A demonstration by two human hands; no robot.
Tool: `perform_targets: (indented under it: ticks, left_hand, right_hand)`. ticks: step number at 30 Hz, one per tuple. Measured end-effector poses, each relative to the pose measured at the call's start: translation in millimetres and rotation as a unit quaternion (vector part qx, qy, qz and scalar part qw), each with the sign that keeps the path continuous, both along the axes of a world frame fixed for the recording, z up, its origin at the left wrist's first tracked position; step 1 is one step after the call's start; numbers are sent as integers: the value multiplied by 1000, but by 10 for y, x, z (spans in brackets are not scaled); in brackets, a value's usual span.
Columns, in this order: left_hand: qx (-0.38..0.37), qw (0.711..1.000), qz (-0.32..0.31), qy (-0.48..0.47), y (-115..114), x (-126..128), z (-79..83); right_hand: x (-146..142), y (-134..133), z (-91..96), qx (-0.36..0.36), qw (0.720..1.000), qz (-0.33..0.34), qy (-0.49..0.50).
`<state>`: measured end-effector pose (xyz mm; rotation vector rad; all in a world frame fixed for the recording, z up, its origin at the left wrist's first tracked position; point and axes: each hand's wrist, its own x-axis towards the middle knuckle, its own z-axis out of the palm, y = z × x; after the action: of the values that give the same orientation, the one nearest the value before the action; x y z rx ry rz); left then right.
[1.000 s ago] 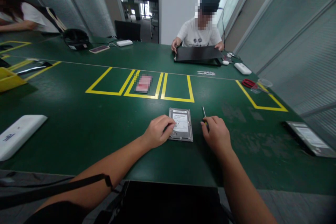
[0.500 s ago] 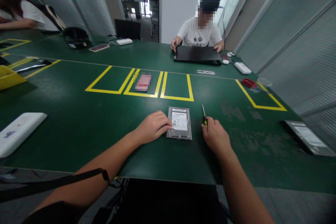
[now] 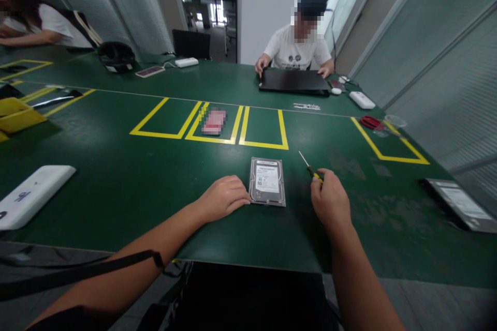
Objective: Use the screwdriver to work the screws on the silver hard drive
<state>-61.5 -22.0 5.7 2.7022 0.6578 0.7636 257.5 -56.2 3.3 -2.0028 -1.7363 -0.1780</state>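
A silver hard drive (image 3: 267, 183) with a white label lies flat on the green table. My left hand (image 3: 224, 197) rests beside it, fingers pressed together and the tips at the drive's lower left edge. Whether those fingertips pinch anything is hidden. To the right of the drive, my right hand (image 3: 331, 197) is closed around the yellow-and-black handle of a screwdriver (image 3: 310, 166). Its thin metal shaft points up and to the left, apart from the drive.
Yellow tape frames (image 3: 264, 144) mark the table beyond the drive, one around a pink item (image 3: 214, 122). Another hard drive (image 3: 462, 204) lies at right, a white device (image 3: 37, 196) at left. Across the table a person (image 3: 297, 49) holds a black panel (image 3: 293, 81).
My left fingertips have slid from over the drive's face down to its lower left edge. My right hand has shifted right with the screwdriver, whose shaft now tilts further left.
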Motion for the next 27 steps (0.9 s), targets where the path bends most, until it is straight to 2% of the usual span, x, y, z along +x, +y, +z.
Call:
perform_targets:
  ticks: [10,19,27]
  left_hand:
    - [42,999,11,5,-7,-14,-45]
    - [20,1000,3,7,-8,-5,-84]
    - [44,999,28,16,-60,-5,-90]
  right_hand:
    - [18,7,23,50,997,17,60]
    - [-9,18,46,74,992,39,94]
    - [3,30,27,102,984,62,133]
